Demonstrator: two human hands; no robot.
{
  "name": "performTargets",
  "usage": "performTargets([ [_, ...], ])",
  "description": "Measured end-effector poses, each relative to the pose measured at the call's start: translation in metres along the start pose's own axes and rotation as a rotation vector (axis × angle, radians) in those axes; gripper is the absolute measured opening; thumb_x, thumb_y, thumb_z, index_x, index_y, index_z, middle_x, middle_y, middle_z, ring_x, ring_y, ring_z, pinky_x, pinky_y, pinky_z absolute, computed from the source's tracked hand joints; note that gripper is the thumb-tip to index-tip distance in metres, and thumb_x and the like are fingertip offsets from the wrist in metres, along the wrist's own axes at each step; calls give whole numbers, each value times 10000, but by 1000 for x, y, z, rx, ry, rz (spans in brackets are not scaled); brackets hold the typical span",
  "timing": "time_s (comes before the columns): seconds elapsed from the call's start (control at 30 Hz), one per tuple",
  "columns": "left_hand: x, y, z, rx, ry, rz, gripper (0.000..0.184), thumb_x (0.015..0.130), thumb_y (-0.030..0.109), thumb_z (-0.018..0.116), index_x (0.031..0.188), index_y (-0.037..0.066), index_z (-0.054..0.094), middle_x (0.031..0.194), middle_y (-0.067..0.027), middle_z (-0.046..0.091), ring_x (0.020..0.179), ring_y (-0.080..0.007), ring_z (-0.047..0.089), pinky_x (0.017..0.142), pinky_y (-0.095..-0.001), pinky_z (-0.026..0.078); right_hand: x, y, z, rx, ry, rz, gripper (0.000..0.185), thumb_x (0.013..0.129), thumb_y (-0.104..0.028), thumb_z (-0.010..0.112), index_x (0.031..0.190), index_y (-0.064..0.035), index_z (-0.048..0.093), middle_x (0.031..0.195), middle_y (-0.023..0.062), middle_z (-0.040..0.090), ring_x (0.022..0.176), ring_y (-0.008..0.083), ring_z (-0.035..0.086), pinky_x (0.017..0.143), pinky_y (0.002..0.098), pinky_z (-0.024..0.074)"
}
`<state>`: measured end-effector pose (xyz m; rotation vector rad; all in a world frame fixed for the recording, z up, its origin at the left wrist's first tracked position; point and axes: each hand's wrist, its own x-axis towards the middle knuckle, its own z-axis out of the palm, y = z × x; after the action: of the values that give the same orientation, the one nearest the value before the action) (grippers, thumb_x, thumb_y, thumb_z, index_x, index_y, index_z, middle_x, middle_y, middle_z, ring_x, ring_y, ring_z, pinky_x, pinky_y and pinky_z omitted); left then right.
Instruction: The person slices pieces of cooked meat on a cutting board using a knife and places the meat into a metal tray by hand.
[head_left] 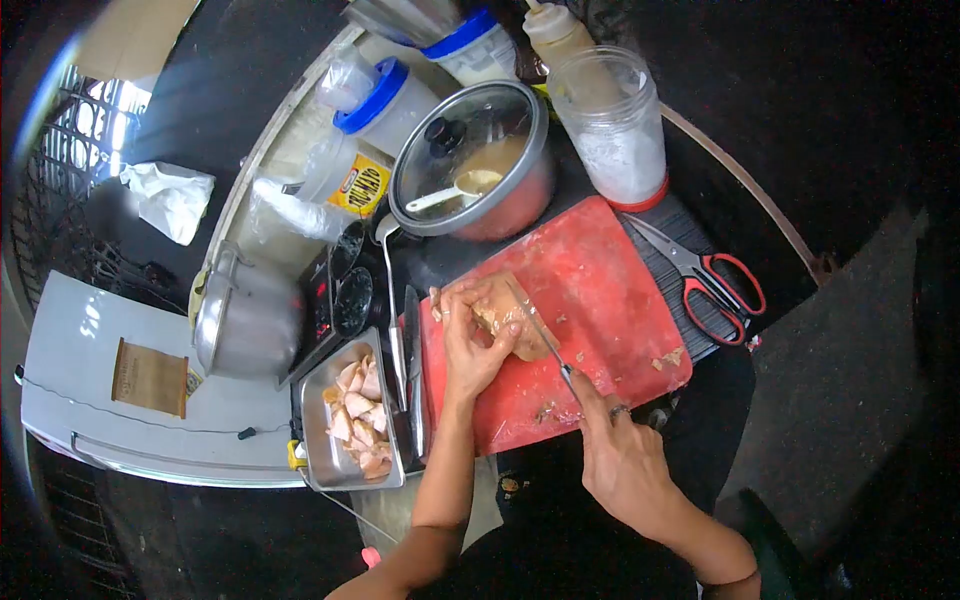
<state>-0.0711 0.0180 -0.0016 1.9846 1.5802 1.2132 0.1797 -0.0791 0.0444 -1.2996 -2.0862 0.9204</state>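
Observation:
My left hand (470,350) curls its fingers over a pale brown piece of cooked chicken (505,300) and presses it to the red cutting board (600,270). A knife (540,325) is gripped in my right hand (622,455). Its blade lies across the right part of the chicken; how deep it goes I cannot tell. Small scraps (668,358) lie near the board's right corner. Left of the board, cut chicken chunks (358,415) lie in a metal tray (318,445). Between tray and board are a second knife (413,370) and a long-handled spoon (394,310).
Red-handled scissors (705,275) lie right of the board. Behind it stand a glass-lidded pot (470,140), a clear jar of white powder (620,150) and blue-lidded tubs (385,100). A steel pot (250,325) sits at the left, beside a white surface (80,350).

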Motion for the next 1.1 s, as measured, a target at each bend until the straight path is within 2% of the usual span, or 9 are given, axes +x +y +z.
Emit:
performTargets([
  [0.1,0,-4,-2,66,-12,21,524,753,95,758,1200,50,488,1306,-95,400,1281,-247,422,1068,-404,406,-1,1,0,-8,9,-5,718,805,-23,583,1465,-31,300,941,216,594,644,381,662,568,457,563],
  [0.3,0,-1,1,8,9,5,508,762,107,760,1189,47,492,1312,-95,392,1288,-250,420,1061,-399,425,2,1,-1,-39,2,-1,709,796,-27,575,1457,-14,318,934,218,595,624,376,658,562,454,559],
  [0.7,2,-4,-3,208,2,78,488,727,135,785,1140,24,550,1303,-125,424,1281,-269,415,1075,-388,399,19,0,2,-117,57,-56,698,769,-33,598,1428,19,374,871,214,614,582,351,660,519,430,557],
  [0.8,4,6,1,99,74,39,518,648,185,808,1094,25,597,1166,-178,558,1198,-344,482,1159,-499,169,27,0,2,-93,35,-43,685,771,-32,595,1419,30,380,852,223,622,594,357,664,525,430,559],
  [1.0,2,8,2,68,70,-7,526,637,177,811,1084,21,583,1169,-182,549,1189,-350,482,1041,-456,375,50,-6,6,-79,7,-18,663,776,-21,587,1400,39,371,854,259,631,655,394,675,573,464,561],
  [1.1,2,6,2,56,74,3,538,625,167,814,1085,20,578,1182,-188,528,1176,-347,490,1010,-449,408,57,-8,7,-65,3,-5,642,785,-9,583,1390,34,374,855,266,633,677,411,669,598,480,554],
])
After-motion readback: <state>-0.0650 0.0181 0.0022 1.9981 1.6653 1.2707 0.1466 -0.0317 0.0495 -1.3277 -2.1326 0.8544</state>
